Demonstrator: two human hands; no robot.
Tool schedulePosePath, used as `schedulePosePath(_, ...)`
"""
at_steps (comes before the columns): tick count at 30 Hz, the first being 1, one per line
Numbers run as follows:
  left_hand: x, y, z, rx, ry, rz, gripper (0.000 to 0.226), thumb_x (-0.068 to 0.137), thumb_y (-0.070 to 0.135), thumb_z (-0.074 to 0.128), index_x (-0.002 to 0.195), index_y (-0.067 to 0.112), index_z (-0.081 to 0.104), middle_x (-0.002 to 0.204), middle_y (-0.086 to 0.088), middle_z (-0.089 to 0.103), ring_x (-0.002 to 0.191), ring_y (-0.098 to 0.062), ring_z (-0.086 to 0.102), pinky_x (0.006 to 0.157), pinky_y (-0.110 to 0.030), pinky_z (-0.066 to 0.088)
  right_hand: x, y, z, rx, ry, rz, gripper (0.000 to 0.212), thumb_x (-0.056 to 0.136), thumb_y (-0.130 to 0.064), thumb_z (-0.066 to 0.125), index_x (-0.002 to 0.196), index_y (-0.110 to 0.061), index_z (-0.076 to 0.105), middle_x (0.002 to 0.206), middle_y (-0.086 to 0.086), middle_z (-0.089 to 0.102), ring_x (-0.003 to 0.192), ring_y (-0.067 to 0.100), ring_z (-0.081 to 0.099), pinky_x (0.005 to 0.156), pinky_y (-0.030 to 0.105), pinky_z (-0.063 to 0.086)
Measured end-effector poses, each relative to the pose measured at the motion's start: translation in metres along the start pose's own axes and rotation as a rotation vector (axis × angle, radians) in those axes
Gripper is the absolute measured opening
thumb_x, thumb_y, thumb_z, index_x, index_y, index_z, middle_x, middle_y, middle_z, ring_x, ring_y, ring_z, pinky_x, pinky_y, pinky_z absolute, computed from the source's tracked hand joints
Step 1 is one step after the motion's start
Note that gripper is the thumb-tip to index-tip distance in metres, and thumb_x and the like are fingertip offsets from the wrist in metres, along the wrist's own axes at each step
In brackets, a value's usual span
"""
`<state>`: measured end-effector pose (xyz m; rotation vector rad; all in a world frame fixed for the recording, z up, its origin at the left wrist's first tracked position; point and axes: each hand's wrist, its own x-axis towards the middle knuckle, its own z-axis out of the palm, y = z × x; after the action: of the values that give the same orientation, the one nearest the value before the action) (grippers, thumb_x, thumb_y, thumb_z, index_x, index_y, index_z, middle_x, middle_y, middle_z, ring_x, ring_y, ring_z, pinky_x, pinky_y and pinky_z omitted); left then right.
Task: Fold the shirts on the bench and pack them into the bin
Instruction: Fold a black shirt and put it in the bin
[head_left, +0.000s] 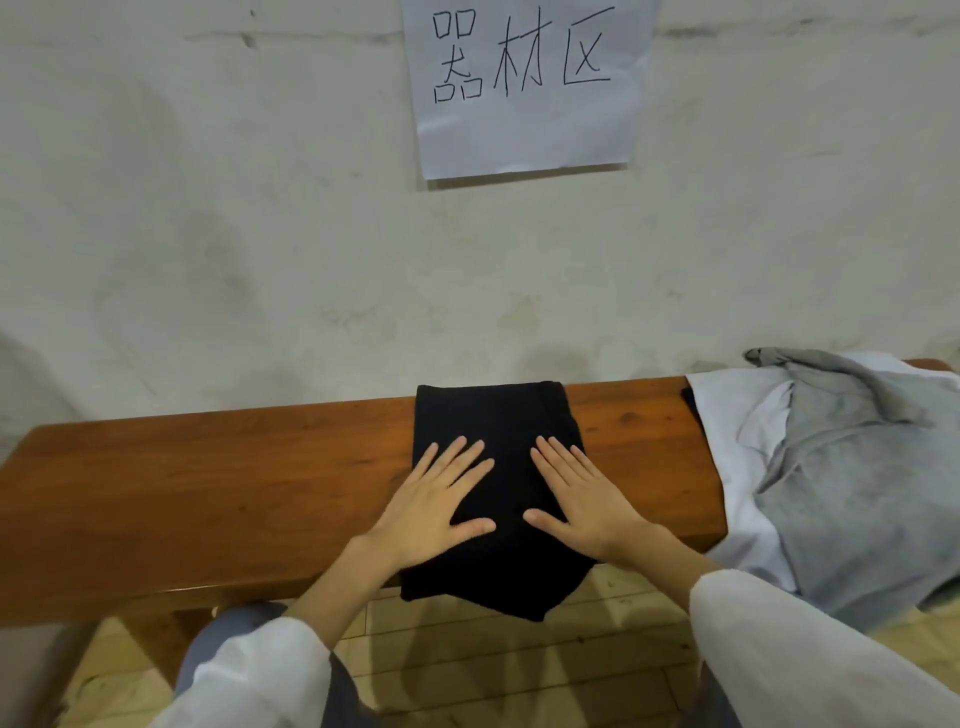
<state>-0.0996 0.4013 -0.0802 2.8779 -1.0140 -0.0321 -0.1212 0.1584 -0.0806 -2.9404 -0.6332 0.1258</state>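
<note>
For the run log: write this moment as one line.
step: flattening fold; left hand: flat on black shirt; right hand: flat on it; waiting: grey shirt, white shirt; bin: unseen

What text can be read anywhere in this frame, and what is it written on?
"器材区": handwritten in black on the white paper sheet stuck to the wall above the bench.
No print or label shows on the black shirt, the grey shirt or the white shirt.

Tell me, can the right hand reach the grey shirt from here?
Probably yes: the right hand lies flat on the black shirt, holding nothing, and the grey shirt lies uncovered to its right.
</note>
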Motion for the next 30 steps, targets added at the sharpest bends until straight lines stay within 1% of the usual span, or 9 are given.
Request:
schedulePosePath(4,-0.01,0.001,0.006,-0.024,-0.067,-0.014,0.089,0.085,0.077,0.018,0.152,0.022,-0.003,0.157,0.007,-0.011,0.144,-0.008,-0.016,0.119,-0.035,-0.01,-0.014,-0.01,0.006,-0.01,0.004,0.019,0.094,0.085,-0.077,0.016,0.151,-0.013,-0.005,0.154,-0.003,-0.018,0.143,0.011,-0.02,0.114,0.027,-0.017)
schedulePosePath(8,-0.031,0.009,0.017,0.039,-0.026,-0.063,0.097,0.082,0.083,0.017,0.151,0.017,-0.001,0.155,0.004,-0.012,0.145,-0.012,-0.011,0.119,-0.036,-0.004,-0.026,-0.016,0.01,-0.043,-0.054,-0.014,0.104,0.081,-0.082,0.027,0.151,-0.013,-0.009,0.153,-0.004,-0.021,0.142,0.011,-0.022,0.114,0.027,-0.019)
schedulePosePath(10,-0.038,0.014,0.019,0.072,0.005,-0.086,0.097,0.081,0.08,0.026,0.151,0.013,0.014,0.157,-0.001,0.007,0.146,-0.016,0.008,0.118,-0.041,0.012,-0.028,-0.016,0.009,-0.116,-0.059,-0.034,0.105,0.079,-0.081,0.029,0.152,-0.011,-0.001,0.156,0.001,-0.011,0.145,0.016,-0.012,0.118,0.031,-0.012)
schedulePosePath(14,-0.044,0.021,0.026,0.121,0.029,-0.08,0.091,0.066,0.071,0.064,0.132,0.009,0.055,0.137,-0.006,0.054,0.125,-0.019,0.053,0.099,-0.04,0.046,-0.029,-0.025,0.009,-0.095,-0.216,0.092,0.088,0.079,-0.07,0.024,0.14,-0.006,0.035,0.142,0.01,0.047,0.132,0.021,0.044,0.106,0.041,0.031)
schedulePosePath(18,-0.049,0.029,0.017,0.142,0.172,-0.043,0.058,0.08,0.058,0.04,0.102,0.018,0.075,0.107,0.002,0.072,0.097,-0.013,0.069,0.073,-0.027,0.056,-0.039,-0.032,-0.006,-0.102,-0.125,0.035,0.068,0.089,-0.054,0.026,0.143,-0.014,0.037,0.148,0.001,0.034,0.134,0.017,0.042,0.11,0.031,0.023)
schedulePosePath(21,-0.048,0.023,-0.013,0.095,0.077,-0.049,0.062,0.083,0.062,0.028,0.091,0.024,0.076,0.091,0.009,0.074,0.081,-0.006,0.07,0.06,-0.019,0.055,-0.043,-0.036,-0.03,0.045,-0.22,0.01,0.055,0.098,-0.044,0.039,0.148,-0.023,0.03,0.155,-0.007,0.022,0.144,0.013,0.021,0.116,0.028,0.019)
schedulePosePath(25,-0.033,0.014,-0.07,-0.32,-0.359,-0.087,0.038,0.091,0.045,0.055,0.078,0.009,0.061,0.067,0.006,0.058,0.058,-0.007,0.052,0.057,-0.023,0.04,-0.036,-0.036,-0.075,0.274,-0.329,0.058,0.019,0.097,-0.035,0.051,0.105,-0.024,0.065,0.106,-0.003,0.065,0.1,0.019,0.06,0.086,0.032,0.047)
schedulePosePath(27,-0.019,0.014,-0.097,-0.325,-0.453,-0.042,0.02,0.09,0.024,0.063,0.084,0.006,0.064,0.075,0.005,0.062,0.066,-0.009,0.055,0.062,-0.025,0.041,-0.026,-0.032,-0.098,0.272,-0.389,0.056,0.017,0.095,-0.031,0.055,0.082,-0.024,0.063,0.083,-0.002,0.062,0.08,0.019,0.059,0.074,0.032,0.045)
schedulePosePath(30,0.007,0.011,-0.139,-0.227,-0.396,-0.04,0.018,0.089,0.01,0.061,0.103,0.0,0.067,0.104,-0.01,0.067,0.091,-0.02,0.059,0.076,-0.029,0.043,-0.003,-0.023,-0.138,0.232,-0.309,0.102,0.019,0.093,-0.026,0.058,0.094,-0.009,0.067,0.089,0.006,0.066,0.082,0.023,0.061,0.075,0.035,0.047)
